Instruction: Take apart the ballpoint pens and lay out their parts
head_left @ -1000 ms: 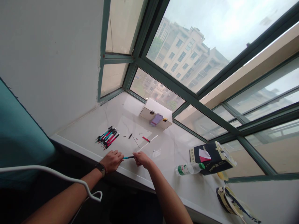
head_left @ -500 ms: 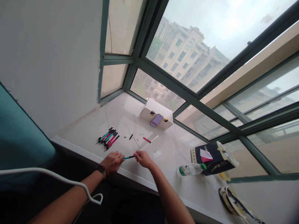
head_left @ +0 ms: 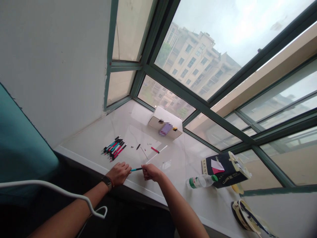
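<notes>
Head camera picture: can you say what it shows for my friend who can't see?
A left hand and right hand hold a blue-and-black pen between them over a white counter. A pile of pens lies at left; a bottle and dark box are at right.

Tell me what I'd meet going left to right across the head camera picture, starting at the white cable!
White cable → left hand → blue-and-black pen → right hand → plastic bottle → round cream-and-black container.

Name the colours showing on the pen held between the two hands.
The pen shows light blue and black, best seen in the head view.
</notes>
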{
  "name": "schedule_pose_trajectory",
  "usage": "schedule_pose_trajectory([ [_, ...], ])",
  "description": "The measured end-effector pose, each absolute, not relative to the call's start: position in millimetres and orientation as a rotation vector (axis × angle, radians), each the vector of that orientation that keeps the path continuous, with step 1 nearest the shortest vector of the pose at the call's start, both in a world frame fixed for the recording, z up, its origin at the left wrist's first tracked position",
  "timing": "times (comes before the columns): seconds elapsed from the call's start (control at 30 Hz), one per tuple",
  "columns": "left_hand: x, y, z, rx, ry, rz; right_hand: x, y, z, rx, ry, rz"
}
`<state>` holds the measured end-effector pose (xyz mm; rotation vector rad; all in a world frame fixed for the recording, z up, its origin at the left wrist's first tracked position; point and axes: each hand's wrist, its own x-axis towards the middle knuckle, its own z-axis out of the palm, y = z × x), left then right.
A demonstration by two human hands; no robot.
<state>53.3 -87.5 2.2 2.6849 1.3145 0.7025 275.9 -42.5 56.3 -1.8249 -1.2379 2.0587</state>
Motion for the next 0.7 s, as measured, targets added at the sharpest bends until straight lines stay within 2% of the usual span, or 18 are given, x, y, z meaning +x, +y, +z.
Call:
schedule_pose_trajectory([
  [0.17, 53.8, -87.6, 1.5, 2.663, 1.352, 0.71, 276.5, -40.5, 60.5, -1.756, -1.674, 1.683],
  [0.3, 54.2, -87.9, 0.6, 2.639, 1.38, 0.72, 282.1, -40.9, 71.5, -1.575, -1.896, 1.595],
  [0.43, 54.4, -88.2, -0.1, 2.629, 1.371, 0.737, 283.0, -42.6, 78.3, -1.609, -2.064, 1.393],
  [0.53, 54.4, -88.4, 0.5, 2.621, 1.376, 0.726, 279.1, -44.5, 73.8, -1.65, -1.845, 1.592],
  [0.7, 54.4, -88.0, 0.3, 2.624, 1.372, 0.732, 271.1, -47.9, 62.9, -1.696, -1.148, 2.042],
])
